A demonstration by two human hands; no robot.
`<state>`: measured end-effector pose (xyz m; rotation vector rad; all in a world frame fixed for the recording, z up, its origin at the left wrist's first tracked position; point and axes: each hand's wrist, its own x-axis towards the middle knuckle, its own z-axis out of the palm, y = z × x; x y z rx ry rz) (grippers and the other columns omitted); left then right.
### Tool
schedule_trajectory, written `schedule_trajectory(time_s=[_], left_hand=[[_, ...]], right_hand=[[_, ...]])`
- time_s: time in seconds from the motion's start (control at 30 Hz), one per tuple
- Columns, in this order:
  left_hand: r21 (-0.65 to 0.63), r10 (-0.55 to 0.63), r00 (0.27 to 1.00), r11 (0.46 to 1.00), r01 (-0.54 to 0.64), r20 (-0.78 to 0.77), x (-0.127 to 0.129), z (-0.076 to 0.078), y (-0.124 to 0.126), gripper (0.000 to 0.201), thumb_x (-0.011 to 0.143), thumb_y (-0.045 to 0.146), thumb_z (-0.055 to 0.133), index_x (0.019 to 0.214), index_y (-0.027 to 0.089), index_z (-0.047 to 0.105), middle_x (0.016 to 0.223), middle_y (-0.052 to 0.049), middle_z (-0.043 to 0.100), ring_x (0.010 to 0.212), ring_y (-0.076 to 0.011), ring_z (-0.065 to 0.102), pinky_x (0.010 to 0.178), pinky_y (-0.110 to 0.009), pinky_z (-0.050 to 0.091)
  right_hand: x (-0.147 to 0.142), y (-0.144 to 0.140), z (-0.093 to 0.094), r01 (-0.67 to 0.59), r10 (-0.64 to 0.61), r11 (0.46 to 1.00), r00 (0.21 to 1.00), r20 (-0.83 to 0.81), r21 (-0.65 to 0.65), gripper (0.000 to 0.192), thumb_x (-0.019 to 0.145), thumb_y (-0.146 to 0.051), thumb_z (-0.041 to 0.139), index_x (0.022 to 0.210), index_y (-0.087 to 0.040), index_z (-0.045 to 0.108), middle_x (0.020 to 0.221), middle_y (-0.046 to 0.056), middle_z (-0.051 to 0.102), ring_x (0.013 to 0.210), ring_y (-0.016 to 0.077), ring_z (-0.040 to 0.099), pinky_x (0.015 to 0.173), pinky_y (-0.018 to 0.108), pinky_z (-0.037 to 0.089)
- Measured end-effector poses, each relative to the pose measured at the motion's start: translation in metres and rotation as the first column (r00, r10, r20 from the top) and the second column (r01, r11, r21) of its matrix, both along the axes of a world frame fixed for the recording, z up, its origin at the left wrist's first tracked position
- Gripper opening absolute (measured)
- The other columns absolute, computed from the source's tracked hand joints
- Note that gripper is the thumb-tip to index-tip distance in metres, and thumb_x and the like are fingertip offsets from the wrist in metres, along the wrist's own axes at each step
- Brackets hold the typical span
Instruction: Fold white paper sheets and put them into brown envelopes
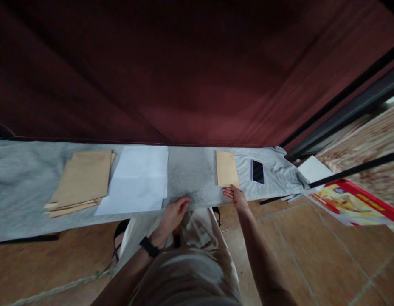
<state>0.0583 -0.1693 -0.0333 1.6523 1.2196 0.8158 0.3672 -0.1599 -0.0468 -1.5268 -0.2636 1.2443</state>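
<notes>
In the head view, the right hand [235, 196] is lying flat, fingers spread and holding nothing, touching the near edge of the single brown envelope [227, 168] on the grey-covered table [21, 187]. The left hand [174, 214] is resting loosely open at the table's near edge.

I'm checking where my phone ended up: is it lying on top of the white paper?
No, the phone lies on the grey cloth to the right of the single brown envelope, well apart from the white paper.
</notes>
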Motion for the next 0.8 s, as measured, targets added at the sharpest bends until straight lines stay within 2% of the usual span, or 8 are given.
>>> schedule_trajectory(time_s=[0.1,0.23,0.33,0.4,0.47,0.57,0.67,0.8], left_hand=[[0.137,0.033,0.995,0.99,-0.02,-0.093,-0.007,0.004,0.0,0.026,0.09,0.028,0.049,0.103,0.026,0.072,0.11,-0.007,0.074,0.104,-0.0238,0.068,0.1,-0.041,0.051],[0.394,0.213,0.932,0.915,-0.085,-0.292,-0.035,0.005,0.0,0.038,0.095,0.034,0.049,0.126,0.02,0.064,0.141,-0.014,0.059,0.134,-0.0304,0.051,0.114,-0.049,0.038],[0.484,0.294,0.851,0.873,-0.054,-0.435,-0.069,-0.005,-0.005,0.062,0.093,0.048,0.054,0.146,0.016,0.047,0.159,-0.02,0.038,0.15,-0.0372,0.028,0.12,-0.058,0.023],[0.493,0.317,0.802,0.869,-0.033,-0.506,-0.093,-0.015,-0.009,0.072,0.092,0.055,0.055,0.151,0.017,0.041,0.162,-0.021,0.031,0.152,-0.0382,0.022,0.121,-0.059,0.017],[0.472,0.318,0.769,0.881,-0.024,-0.554,-0.114,-0.026,-0.011,0.071,0.092,0.057,0.053,0.15,0.017,0.044,0.161,-0.021,0.033,0.152,-0.038,0.022,0.121,-0.06,0.017],[0.438,0.311,0.751,0.898,-0.032,-0.583,-0.137,-0.033,-0.007,0.062,0.092,0.051,0.054,0.143,0.017,0.052,0.158,-0.021,0.039,0.15,-0.0368,0.029,0.119,-0.058,0.025],[0.401,0.271,0.775,0.916,-0.025,-0.571,-0.147,-0.028,0.002,0.052,0.09,0.047,0.056,0.135,0.02,0.061,0.152,-0.017,0.05,0.143,-0.0351,0.042,0.117,-0.055,0.033],[0.375,0.246,0.821,0.926,-0.042,-0.515,-0.145,-0.01,0.01,0.042,0.094,0.036,0.044,0.127,0.022,0.067,0.139,-0.013,0.063,0.132,-0.0318,0.054,0.113,-0.052,0.04]], right_hand=[[0.001,-0.002,-0.001,-0.019,0.02,1.0,1.0,0.018,-0.025,0.023,0.09,-0.031,0.062,0.076,-0.014,0.07,0.071,0.013,0.076,0.064,0.0199,0.074,0.066,0.03,0.061],[-0.001,-0.011,-0.004,-0.049,0.05,0.998,0.998,0.026,-0.033,0.023,0.088,-0.033,0.062,0.077,-0.015,0.071,0.076,0.014,0.077,0.067,0.0206,0.074,0.067,0.031,0.06],[-0.006,-0.018,-0.008,-0.054,0.053,0.998,0.998,0.044,0.026,0.021,0.083,-0.037,0.067,0.079,-0.017,0.071,0.081,0.014,0.078,0.071,0.0214,0.074,0.068,0.033,0.06],[-0.013,-0.02,-0.01,-0.061,0.056,0.996,0.996,0.068,0.066,0.023,0.078,-0.04,0.073,0.08,-0.017,0.071,0.081,0.013,0.078,0.069,0.0218,0.073,0.068,0.034,0.059],[-0.025,-0.019,-0.011,-0.082,0.072,0.992,0.992,0.101,0.097,0.027,0.072,-0.043,0.079,0.08,-0.018,0.071,0.079,0.012,0.077,0.066,0.0208,0.071,0.065,0.034,0.058],[-0.049,-0.013,-0.012,-0.163,0.142,0.977,0.978,0.153,0.137,0.035,0.066,-0.046,0.084,0.081,-0.017,0.072,0.077,0.009,0.075,0.062,0.0178,0.067,0.063,0.031,0.055],[-0.073,-0.008,-0.013,-0.279,0.236,0.944,0.944,0.233,0.177,0.032,0.069,-0.045,0.082,0.083,-0.018,0.073,0.078,0.006,0.075,0.06,0.0146,0.062,0.06,0.027,0.052],[-0.098,-0.001,-0.012,-0.39,0.315,0.901,0.889,0.333,0.188,0.022,0.073,-0.04,0.078,0.084,-0.021,0.074,0.077,0.001,0.074,0.058,0.0129,0.057,0.054,0.023,0.048]])
